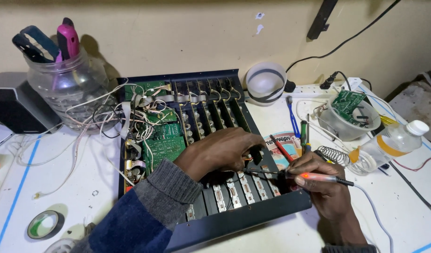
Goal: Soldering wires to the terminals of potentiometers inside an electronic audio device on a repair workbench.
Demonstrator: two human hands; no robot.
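Background: a plain cream wall (178,33) with small scuffs and shadows behind the white desk (61,187). Blue tape lines (18,187) mark the desk surface.

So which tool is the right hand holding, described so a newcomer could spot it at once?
Start at the opened dark blue electronics chassis in the middle of the white table. At its right edge the right hand grips a soldering iron, tip pointing left toward the left hand. Its glowing orange handle and white cord set it apart from the tools nearby.
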